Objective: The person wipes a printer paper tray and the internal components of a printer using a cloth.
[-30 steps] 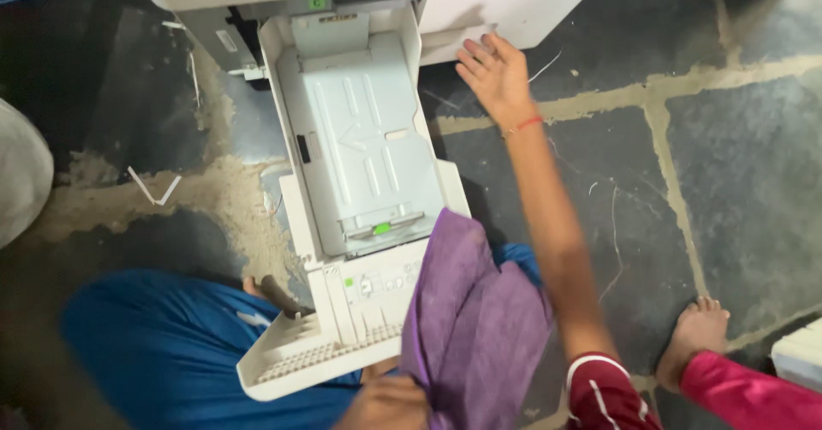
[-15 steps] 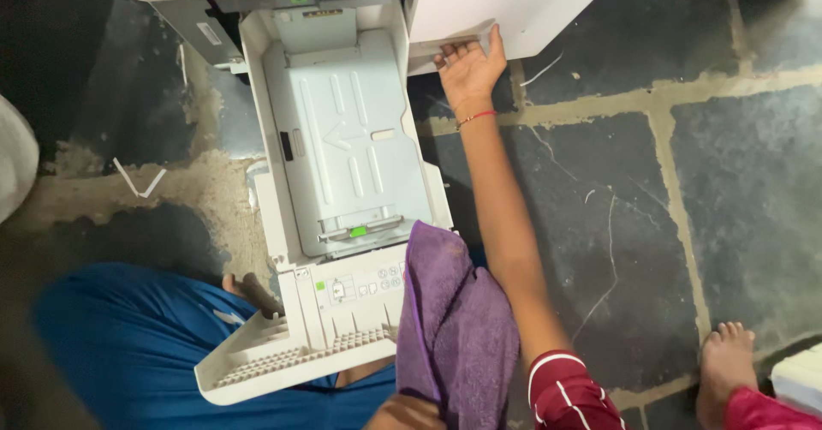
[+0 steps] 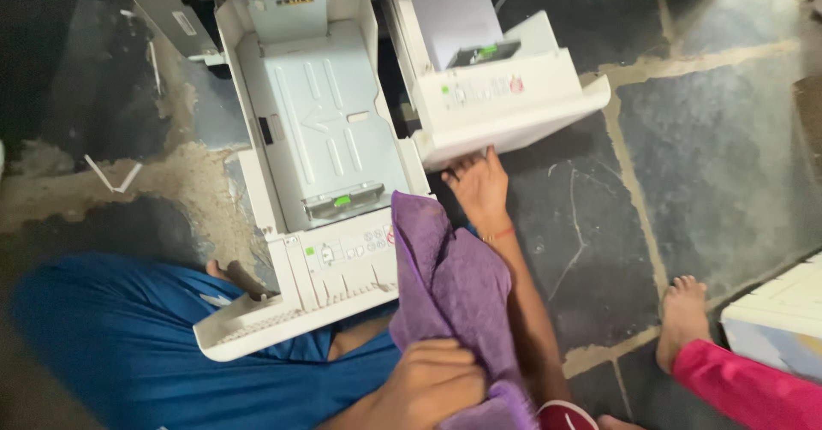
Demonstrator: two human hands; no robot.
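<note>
Since the earlier frame, a second paper tray has come out of the printer, and the right hand has moved down to its front lip, fingers curled under the edge. That tray is white, holds a stack of white paper with a green guide tab, and carries small coloured marks on its front. Left of it sits the first tray, pulled out, showing a bare grey plate, a green clip and a row of small grey symbols. Below the second tray, the left hand is closed around a purple cloth draped over the first tray's front corner. Right of the cloth, another person's bare foot rests on the dark stone floor.
</note>
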